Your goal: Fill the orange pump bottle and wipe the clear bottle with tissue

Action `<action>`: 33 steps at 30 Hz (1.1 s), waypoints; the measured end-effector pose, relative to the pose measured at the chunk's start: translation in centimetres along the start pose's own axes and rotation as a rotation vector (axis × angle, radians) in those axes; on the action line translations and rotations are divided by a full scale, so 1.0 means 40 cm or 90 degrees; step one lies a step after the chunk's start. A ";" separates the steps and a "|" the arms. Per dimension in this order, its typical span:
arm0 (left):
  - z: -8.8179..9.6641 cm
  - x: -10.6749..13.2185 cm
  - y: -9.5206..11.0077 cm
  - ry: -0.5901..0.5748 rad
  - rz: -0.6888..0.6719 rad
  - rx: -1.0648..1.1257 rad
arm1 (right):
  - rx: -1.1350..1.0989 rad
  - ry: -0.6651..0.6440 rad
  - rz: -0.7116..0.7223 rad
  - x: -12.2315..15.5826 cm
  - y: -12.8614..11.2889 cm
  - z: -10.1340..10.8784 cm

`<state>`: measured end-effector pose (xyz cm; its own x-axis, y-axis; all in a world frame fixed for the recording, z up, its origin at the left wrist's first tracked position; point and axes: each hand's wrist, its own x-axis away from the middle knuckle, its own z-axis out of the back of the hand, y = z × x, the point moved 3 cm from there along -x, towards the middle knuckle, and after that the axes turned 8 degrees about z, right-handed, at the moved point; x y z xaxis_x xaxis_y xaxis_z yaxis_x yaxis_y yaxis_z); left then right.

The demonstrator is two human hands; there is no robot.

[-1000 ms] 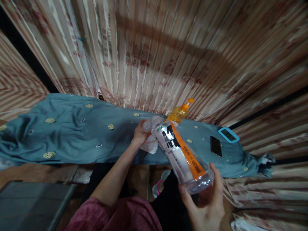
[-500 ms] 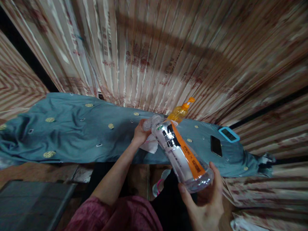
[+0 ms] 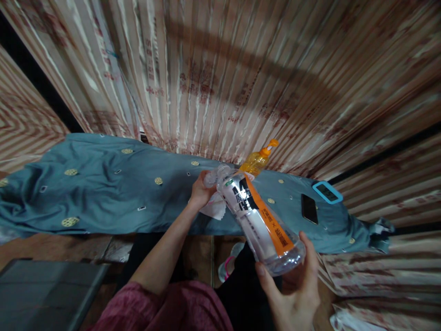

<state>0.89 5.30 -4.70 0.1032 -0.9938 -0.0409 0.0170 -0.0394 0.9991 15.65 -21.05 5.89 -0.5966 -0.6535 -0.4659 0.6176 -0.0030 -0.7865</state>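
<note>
A clear plastic bottle (image 3: 258, 225) with a silver-and-orange label is held tilted above the cloth, its base toward me and to the right. My left hand (image 3: 201, 191) is closed at the neck end, around a clear part whose exact shape I cannot make out. Around the bottle's base, my right hand (image 3: 296, 294) grips with thumb and fingers on opposite sides. Under the neck lies a white paper or tissue (image 3: 214, 208). Just behind the bottle stands an orange pump bottle (image 3: 257, 162) with yellow-orange liquid, partly hidden.
A grey-green patterned cloth (image 3: 110, 193) covers the narrow table. On its right side lie a black phone (image 3: 309, 209) and a blue-framed digital timer (image 3: 327, 192). A striped, pleated curtain (image 3: 213, 82) hangs right behind. At lower left is a dark grey box-like surface (image 3: 48, 294).
</note>
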 end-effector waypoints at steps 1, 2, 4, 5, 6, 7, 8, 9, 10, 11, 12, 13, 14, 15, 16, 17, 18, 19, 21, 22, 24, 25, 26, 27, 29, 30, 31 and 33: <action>0.000 0.001 0.001 0.000 0.000 0.000 | 0.004 -0.001 0.012 -0.001 0.008 0.002; 0.000 0.001 0.002 0.000 -0.001 0.001 | 0.007 -0.003 0.028 -0.002 0.017 0.004; 0.000 0.002 0.004 0.000 -0.001 0.004 | 0.010 -0.011 0.081 -0.003 0.030 0.007; 0.000 0.001 0.003 0.001 0.000 0.003 | 0.015 -0.014 0.093 -0.004 0.036 0.008; 0.000 0.001 0.003 0.002 0.002 0.002 | 0.018 -0.008 0.092 -0.004 0.043 0.011; 0.001 0.001 0.003 0.001 0.002 -0.001 | 0.019 -0.009 0.101 -0.005 0.047 0.012; 0.001 0.001 0.002 0.000 0.001 -0.003 | 0.020 -0.013 0.115 -0.006 0.049 0.014; 0.001 0.001 0.002 -0.002 0.001 -0.005 | 0.023 -0.024 0.135 -0.007 0.051 0.015; 0.001 0.001 0.002 -0.004 0.000 -0.005 | 0.025 -0.031 0.149 -0.008 0.053 0.016; 0.002 0.001 0.002 -0.005 0.001 -0.005 | 0.025 -0.035 0.157 -0.009 0.055 0.017; 0.002 0.002 0.003 -0.005 0.003 -0.005 | 0.025 -0.036 0.161 -0.010 0.058 0.018; 0.002 0.002 0.003 -0.003 0.007 -0.007 | 0.024 -0.034 0.161 -0.011 0.060 0.019; 0.002 0.002 0.004 -0.001 0.009 -0.010 | 0.022 -0.034 0.162 -0.011 0.063 0.020; 0.002 0.002 0.005 -0.001 0.011 -0.013 | 0.022 -0.037 0.161 -0.011 0.065 0.020; 0.001 0.002 0.005 0.000 0.011 -0.014 | 0.025 -0.037 0.157 -0.011 0.067 0.020; 0.001 0.002 0.006 0.000 0.010 -0.012 | 0.027 -0.038 0.154 -0.011 0.069 0.019; 0.000 0.001 0.006 -0.002 0.008 -0.008 | 0.028 -0.040 0.152 -0.011 0.070 0.019; 0.000 0.001 0.006 -0.002 0.007 -0.003 | 0.028 -0.041 0.152 -0.011 0.070 0.019; 0.000 0.001 0.006 -0.001 0.008 0.003 | 0.030 -0.039 0.155 -0.012 0.068 0.018; 0.000 0.001 0.008 0.001 0.009 0.003 | 0.030 -0.039 0.160 -0.012 0.066 0.017; 0.002 0.002 0.012 0.003 0.010 -0.006 | 0.033 -0.037 0.157 -0.013 0.060 0.016; 0.003 0.003 0.014 0.004 0.010 -0.011 | 0.035 -0.033 0.146 -0.013 0.057 0.015; 0.003 0.003 0.016 0.004 0.009 -0.016 | 0.035 -0.029 0.134 -0.013 0.055 0.014; 0.004 0.003 0.017 0.004 0.010 -0.018 | 0.034 -0.025 0.121 -0.014 0.053 0.014; 0.003 0.002 0.017 0.002 0.010 -0.013 | 0.026 -0.026 0.113 -0.015 0.049 0.013; 0.003 0.001 0.015 0.001 0.010 -0.006 | 0.021 -0.030 0.115 -0.016 0.047 0.012; 0.002 0.001 0.013 0.000 0.009 0.003 | 0.017 -0.031 0.117 -0.017 0.045 0.011; 0.001 0.000 0.010 -0.002 0.007 0.017 | 0.016 -0.033 0.118 -0.019 0.042 0.010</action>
<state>0.84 5.29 -4.29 0.0996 -0.9946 -0.0302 -0.0109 -0.0314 0.9994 17.35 -20.86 5.06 -0.4439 -0.6828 -0.5802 0.7275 0.1034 -0.6783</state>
